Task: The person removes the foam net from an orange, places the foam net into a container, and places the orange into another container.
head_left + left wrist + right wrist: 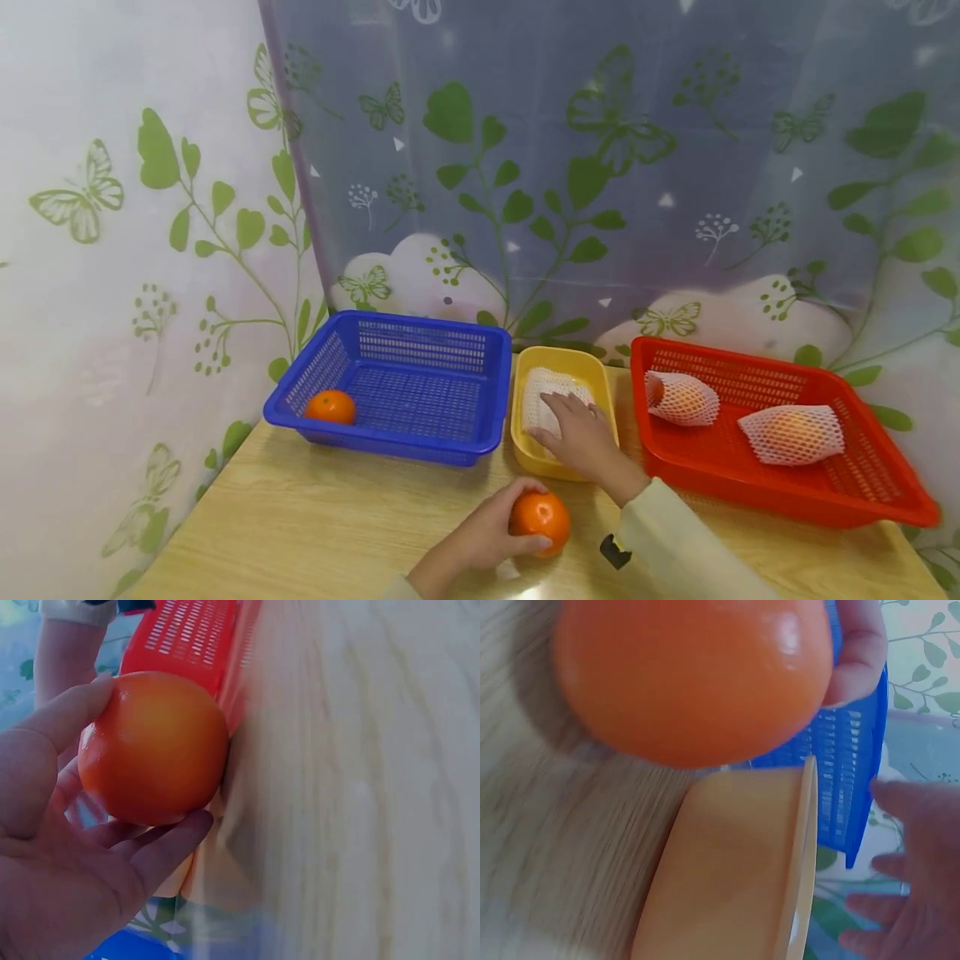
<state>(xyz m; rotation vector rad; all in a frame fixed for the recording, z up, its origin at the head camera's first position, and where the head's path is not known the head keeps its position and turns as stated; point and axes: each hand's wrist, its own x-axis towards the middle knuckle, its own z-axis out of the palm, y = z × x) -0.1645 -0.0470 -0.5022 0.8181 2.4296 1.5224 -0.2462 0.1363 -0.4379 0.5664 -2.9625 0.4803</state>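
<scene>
My left hand (483, 533) grips a smooth orange (542, 522) in front of the yellow container (546, 465), thumb on one side and fingers around the other. In the left wrist view the orange (154, 746) fills the space between thumb and fingers. Over the container, my right hand (583, 435) reaches in with its fingers extended on the white foam net (542, 404) lying inside. The right wrist view has the fingers of the right hand (922, 870) spread above the container's rim, with the orange (694, 675) close by.
To the left stands a blue basket (412, 408) with another orange (330, 407) in its near left corner. On the right, a red basket (720, 479) contains two net-wrapped fruits (686, 400). A patterned curtain (525, 167) hangs behind the wooden table (300, 517).
</scene>
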